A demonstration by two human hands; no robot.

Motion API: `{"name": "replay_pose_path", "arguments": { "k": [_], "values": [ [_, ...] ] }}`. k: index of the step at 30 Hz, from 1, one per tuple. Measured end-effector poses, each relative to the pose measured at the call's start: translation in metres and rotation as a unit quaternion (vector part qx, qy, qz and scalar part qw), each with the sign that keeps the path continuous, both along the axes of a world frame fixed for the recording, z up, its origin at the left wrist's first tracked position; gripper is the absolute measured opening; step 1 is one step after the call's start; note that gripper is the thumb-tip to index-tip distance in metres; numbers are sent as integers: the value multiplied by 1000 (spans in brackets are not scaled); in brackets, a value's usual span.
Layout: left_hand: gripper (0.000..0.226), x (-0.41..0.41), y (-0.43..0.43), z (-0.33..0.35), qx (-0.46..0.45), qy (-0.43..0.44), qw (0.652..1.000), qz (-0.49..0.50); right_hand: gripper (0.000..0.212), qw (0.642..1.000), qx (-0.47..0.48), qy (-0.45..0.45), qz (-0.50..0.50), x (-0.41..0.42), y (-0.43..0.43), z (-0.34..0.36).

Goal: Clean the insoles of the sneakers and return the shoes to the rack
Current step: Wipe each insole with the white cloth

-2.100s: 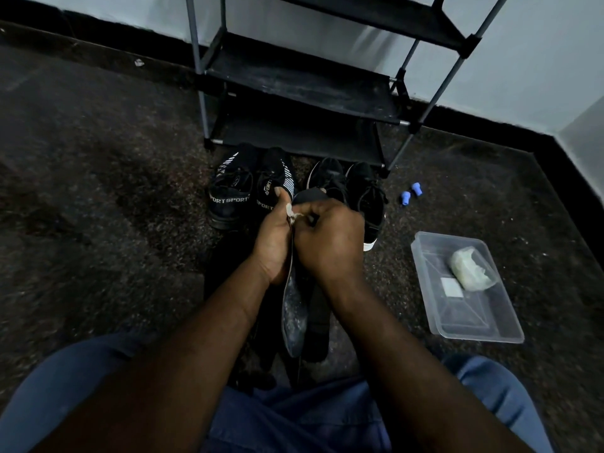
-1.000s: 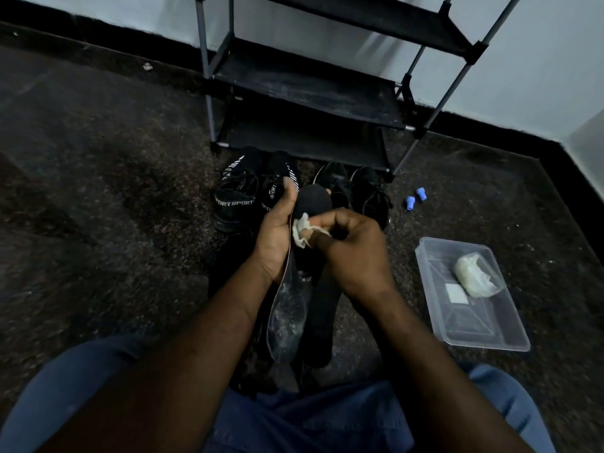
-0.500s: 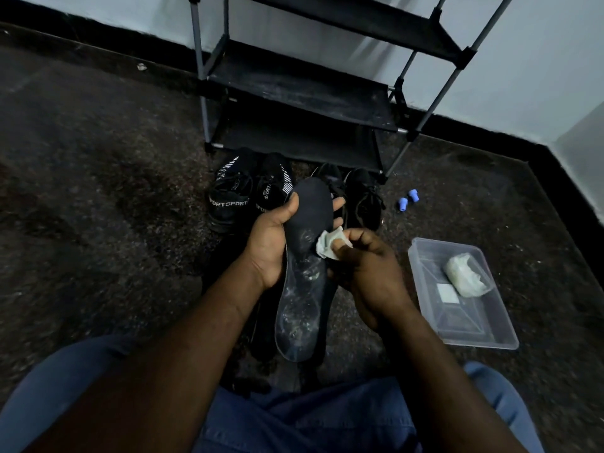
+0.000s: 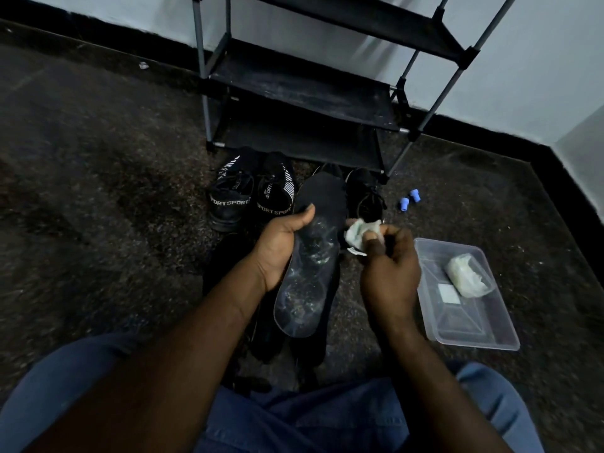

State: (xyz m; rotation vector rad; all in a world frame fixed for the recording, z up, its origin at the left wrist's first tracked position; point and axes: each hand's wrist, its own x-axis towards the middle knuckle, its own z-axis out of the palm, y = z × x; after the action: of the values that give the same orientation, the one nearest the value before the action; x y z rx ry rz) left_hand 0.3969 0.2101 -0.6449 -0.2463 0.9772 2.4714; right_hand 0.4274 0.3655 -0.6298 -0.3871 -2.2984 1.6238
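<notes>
My left hand (image 4: 281, 246) grips a black insole (image 4: 312, 256) by its left edge, thumb on top; the insole's near half shows wet, shiny smears. My right hand (image 4: 389, 266) pinches a small crumpled white wipe (image 4: 361, 235) just right of the insole, off its surface. Two black "SPORT" sneakers (image 4: 251, 194) stand on the floor behind the hands, and another black sneaker (image 4: 364, 194) sits to their right. A black shoe rack (image 4: 304, 93) stands against the wall. More dark insoles (image 4: 271, 331) lie on the floor under the held one.
A clear plastic tray (image 4: 470, 325) on the floor at the right holds a bagged wad of wipes (image 4: 465, 279) and a small white square. Two small blue caps (image 4: 409, 199) lie near the rack's right foot. My blue-trousered knees fill the bottom edge.
The insole turned from edge-on to face up in my left hand. My right hand drew the wipe off the insole's top and moved to the right of it.
</notes>
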Motion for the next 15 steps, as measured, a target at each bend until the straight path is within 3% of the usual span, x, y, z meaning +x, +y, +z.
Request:
{"name": "replay_pose_path", "arguments": {
  "k": [5, 9, 15],
  "values": [
    [33, 1, 2, -1, -20, -14, 1000, 0, 11, 984, 132, 114, 46, -12, -1, 21],
    [36, 2, 2, -2, 1, -5, 1000, -7, 19, 939, 295, 116, 131, -29, -1, 15],
    [45, -1, 4, -7, 5, -8, 1000, 3, 15, 914, 363, 120, 139, -33, -5, 1]
  ]
}}
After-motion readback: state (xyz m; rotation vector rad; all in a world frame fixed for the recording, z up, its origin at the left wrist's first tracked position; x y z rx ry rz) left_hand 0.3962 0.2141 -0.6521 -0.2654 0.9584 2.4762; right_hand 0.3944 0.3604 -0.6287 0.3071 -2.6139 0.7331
